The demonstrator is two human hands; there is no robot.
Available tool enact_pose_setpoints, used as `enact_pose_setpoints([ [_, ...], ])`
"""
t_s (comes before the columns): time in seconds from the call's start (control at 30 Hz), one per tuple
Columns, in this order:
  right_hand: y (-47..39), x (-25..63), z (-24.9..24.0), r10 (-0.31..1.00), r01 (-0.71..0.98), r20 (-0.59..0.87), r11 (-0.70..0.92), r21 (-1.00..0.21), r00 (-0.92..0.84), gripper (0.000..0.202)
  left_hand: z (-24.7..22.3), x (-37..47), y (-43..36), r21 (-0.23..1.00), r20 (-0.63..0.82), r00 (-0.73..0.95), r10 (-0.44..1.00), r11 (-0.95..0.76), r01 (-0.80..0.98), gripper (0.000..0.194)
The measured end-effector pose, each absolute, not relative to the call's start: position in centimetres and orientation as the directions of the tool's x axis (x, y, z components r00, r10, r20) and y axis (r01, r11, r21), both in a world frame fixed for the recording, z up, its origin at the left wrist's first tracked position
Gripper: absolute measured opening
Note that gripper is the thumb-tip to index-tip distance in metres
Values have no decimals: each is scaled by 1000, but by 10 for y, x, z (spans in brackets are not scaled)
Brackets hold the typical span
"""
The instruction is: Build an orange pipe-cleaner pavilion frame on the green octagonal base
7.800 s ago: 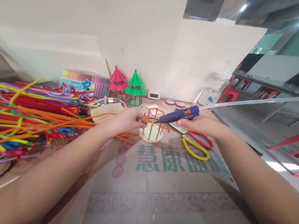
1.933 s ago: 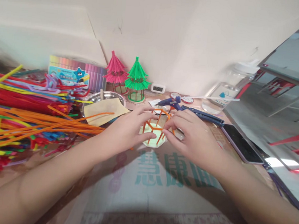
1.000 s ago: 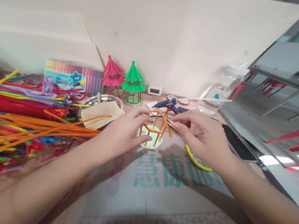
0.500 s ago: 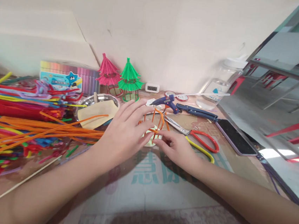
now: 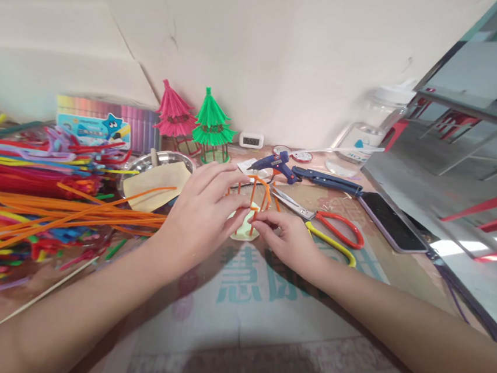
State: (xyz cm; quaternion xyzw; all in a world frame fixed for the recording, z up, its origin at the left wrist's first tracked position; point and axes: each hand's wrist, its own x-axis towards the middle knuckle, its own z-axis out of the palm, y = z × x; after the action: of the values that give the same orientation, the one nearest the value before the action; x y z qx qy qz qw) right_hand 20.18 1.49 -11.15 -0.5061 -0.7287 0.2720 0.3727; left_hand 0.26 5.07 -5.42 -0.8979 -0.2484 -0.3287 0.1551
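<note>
Between my hands stands a small frame of orange pipe cleaners, with thin uprights and a bent strip along its top. Its foot is on a pale green base. My left hand reaches over the frame's left side, thumb and forefinger closed on its near part. From the right, my right hand pinches the frame close by, near a front upright. The fingertips almost meet and hide part of the orange strip. Just beyond the frame lies a blue glue gun, and scissors with red and yellow handles rest to the right.
Loose pipe cleaners in many colours pile up at left, near a metal bowl. A pink tree and a green tree stand by the wall. At right are a phone and a clear bottle.
The view has shifted slightly. My fingers have moved a little on the orange frame, and more of its top strip and pale base shows. Both hands stay at it.
</note>
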Motion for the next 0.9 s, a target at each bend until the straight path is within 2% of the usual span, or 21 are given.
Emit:
enact_pose_setpoints([
  [0.43, 14, 202, -109, 940, 546, 260, 340, -766, -221, 18, -53, 2, 49, -53, 626, 670, 399, -836, 547, 12],
  [0.7, 13, 204, -112, 936, 552, 278, 352, -756, -217, 18, -52, 0, 49, -95, 612, 695, 377, -837, 538, 13],
  [0.9, 14, 204, -114, 933, 544, 293, 360, -758, -210, 18, -54, 0, 50, -75, 619, 689, 377, -845, 530, 12],
])
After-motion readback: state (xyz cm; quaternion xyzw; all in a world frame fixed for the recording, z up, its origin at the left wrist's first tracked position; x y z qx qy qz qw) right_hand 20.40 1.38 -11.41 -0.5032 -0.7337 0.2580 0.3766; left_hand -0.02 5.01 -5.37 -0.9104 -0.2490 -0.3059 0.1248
